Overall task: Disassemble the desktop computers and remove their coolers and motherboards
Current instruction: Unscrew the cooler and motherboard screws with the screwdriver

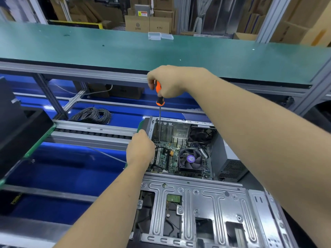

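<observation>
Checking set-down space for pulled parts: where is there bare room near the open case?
Bare: the green bench top behind the right hand, up to the clear boxes. The blue surface left of the left hand is also free. Crowded: the motherboard bay around the CPU cooler, and by the cable coil.
</observation>
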The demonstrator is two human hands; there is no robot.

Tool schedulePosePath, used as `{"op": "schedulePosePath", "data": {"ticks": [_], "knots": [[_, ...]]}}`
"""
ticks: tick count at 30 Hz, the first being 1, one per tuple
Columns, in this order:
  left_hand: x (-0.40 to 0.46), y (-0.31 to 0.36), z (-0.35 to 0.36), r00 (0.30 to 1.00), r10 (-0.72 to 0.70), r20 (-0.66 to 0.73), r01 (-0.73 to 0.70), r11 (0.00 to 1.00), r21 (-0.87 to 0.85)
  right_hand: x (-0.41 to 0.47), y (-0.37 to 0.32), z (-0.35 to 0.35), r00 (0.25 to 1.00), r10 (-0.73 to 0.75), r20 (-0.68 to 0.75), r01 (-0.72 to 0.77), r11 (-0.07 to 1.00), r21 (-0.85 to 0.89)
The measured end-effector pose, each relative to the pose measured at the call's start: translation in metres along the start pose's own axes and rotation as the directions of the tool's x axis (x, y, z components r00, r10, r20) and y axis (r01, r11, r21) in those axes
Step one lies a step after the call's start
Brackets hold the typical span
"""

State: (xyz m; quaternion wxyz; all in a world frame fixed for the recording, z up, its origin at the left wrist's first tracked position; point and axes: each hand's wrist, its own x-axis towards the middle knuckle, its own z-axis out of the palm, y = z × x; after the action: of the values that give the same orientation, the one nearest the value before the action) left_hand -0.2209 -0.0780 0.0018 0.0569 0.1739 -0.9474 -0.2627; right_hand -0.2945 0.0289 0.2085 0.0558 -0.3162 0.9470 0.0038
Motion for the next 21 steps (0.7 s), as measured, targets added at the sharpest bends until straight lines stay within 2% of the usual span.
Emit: {"op": "schedulePosePath", "data": {"ticks": [3, 4, 6, 8, 12, 16, 18, 20, 21], "knots": [[-0.0001, -0.0003, 0.0004, 1.000, 0.001, -0.001, -0.001, 1.000, -0.004, 0.0000, -0.0024, 0.0013, 0.985, 0.154, -0.083, -0.162, 0.981, -0.108], [-0.0002, -0.0003, 0.0002, 1.000, 0.001, -0.002, -0.001, 1.000, -0.006, 0.0004, -0.0028, 0.0003, 0.986, 0.137, -0.089, -0.148, 0.981, -0.125], [-0.0004, -0.0003, -0.0003, 1.000, 0.001, -0.001, -0.001, 1.000, -0.003, 0.0020, -0.0030, -0.0023, 0.999, 0.035, -0.018, -0.036, 0.996, -0.077], [0.0004, -0.0007, 0.0000, 1.000, 0.001, 0.002, -0.001, 1.000, -0.001, -0.0015, -0.0043, -0.0058, 0.999, -0.009, 0.048, 0.012, 0.998, -0.062], [0.0006, -0.0008, -0.0001, 1.000, 0.000, 0.003, 0.000, 1.000, -0.011, -0.0027, -0.0044, -0.0043, 0.992, 0.122, -0.022, -0.124, 0.978, -0.167], [0.0011, 0.0001, 0.0002, 1.000, -0.004, 0.005, 0.004, 1.000, -0.014, 0.0004, -0.0032, -0.0015, 0.999, -0.042, 0.022, 0.043, 0.997, -0.064], [0.0012, 0.0001, -0.0001, 1.000, -0.005, 0.004, 0.005, 1.000, -0.012, -0.0003, -0.0035, -0.0011, 1.000, 0.009, -0.001, -0.009, 0.999, -0.044], [0.0012, 0.0000, 0.0001, 1.000, -0.006, 0.003, 0.006, 1.000, -0.012, 0.0012, -0.0014, 0.0000, 0.992, 0.117, -0.058, -0.123, 0.985, -0.118], [0.0011, 0.0000, 0.0002, 1.000, -0.005, 0.006, 0.005, 1.000, -0.009, 0.0020, -0.0012, 0.0001, 0.992, 0.110, -0.058, -0.117, 0.984, -0.134]]}}
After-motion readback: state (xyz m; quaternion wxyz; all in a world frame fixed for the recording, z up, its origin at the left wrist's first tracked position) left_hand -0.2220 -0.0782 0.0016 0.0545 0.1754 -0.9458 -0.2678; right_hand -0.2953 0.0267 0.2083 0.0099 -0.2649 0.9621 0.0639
